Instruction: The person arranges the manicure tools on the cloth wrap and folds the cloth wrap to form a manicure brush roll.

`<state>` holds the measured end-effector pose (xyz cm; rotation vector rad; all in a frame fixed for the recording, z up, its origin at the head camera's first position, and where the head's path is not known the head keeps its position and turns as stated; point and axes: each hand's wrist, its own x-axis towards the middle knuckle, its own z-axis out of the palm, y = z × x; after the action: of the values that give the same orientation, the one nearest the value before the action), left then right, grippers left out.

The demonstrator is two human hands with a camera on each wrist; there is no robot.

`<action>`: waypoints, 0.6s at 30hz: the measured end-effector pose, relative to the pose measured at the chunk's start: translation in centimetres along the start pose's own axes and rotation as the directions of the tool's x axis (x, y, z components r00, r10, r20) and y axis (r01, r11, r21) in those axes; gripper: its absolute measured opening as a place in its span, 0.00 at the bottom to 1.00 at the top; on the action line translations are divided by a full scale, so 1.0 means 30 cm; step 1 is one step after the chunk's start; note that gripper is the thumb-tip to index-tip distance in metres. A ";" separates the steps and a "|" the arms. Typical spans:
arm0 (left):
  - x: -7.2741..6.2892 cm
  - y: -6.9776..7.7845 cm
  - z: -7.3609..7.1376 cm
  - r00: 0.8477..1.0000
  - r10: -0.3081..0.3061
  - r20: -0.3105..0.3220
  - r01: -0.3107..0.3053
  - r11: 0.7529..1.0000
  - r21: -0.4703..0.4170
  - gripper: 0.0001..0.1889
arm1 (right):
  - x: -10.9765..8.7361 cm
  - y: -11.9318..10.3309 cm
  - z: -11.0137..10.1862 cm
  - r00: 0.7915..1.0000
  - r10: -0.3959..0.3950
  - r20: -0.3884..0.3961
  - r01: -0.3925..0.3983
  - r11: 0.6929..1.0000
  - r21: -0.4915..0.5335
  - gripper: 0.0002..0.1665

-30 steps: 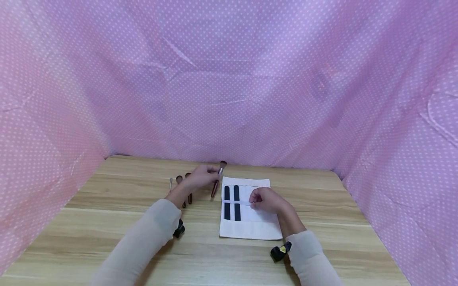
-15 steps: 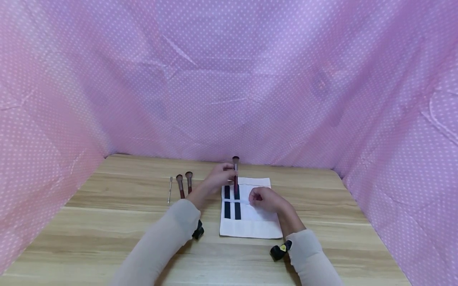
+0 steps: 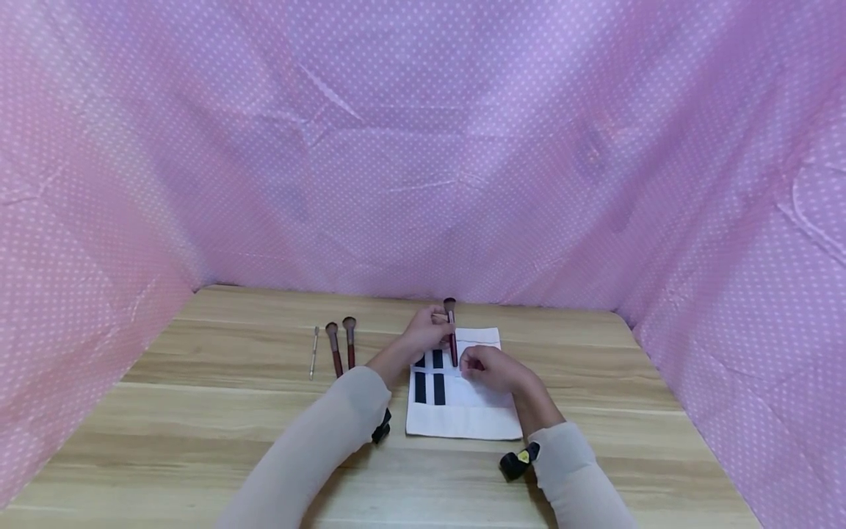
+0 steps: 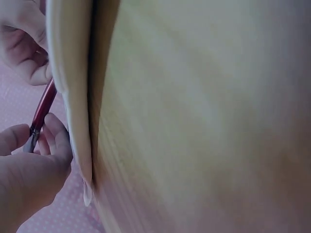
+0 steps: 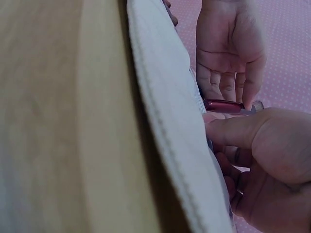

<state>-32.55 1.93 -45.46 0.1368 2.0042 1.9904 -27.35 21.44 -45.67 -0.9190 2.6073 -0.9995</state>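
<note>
In the head view, my left hand (image 3: 426, 332) pinches a makeup brush (image 3: 453, 347) near its metal collar, bristles up, with the dark red handle pointing down over the white brush roll (image 3: 463, 423). The right wrist view shows that handle (image 5: 223, 106) lying just beyond my right thumb. My right hand (image 3: 492, 369) rests over the roll's right half, thumb and fingertips pinching at its elastic strap (image 3: 429, 372). Two flat black strips (image 3: 439, 389) lie under the strap on the left of the roll. The left wrist view has the left fingers (image 4: 57, 138) round the brush's collar end.
Left of the roll, two more makeup brushes (image 3: 334, 347) and a thin metal tool (image 3: 313, 354) lie on the wooden table (image 3: 165, 441). Pink dotted cloth (image 3: 423, 184) hangs behind the table and along both sides.
My left hand has carried the brush rightward from beside the roll to over it, close to my right fingertips. The right hand stays in place.
</note>
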 end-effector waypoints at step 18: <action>0.016 -0.003 -0.001 0.997 -0.001 0.074 -0.003 0.998 0.057 0.35 | -0.002 -0.009 -0.001 1.000 0.002 -0.005 -0.002 1.000 0.010 0.07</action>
<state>-32.99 2.02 -45.60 0.2206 2.0155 1.9011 -27.20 21.34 -45.47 -0.9121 2.6041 -1.0143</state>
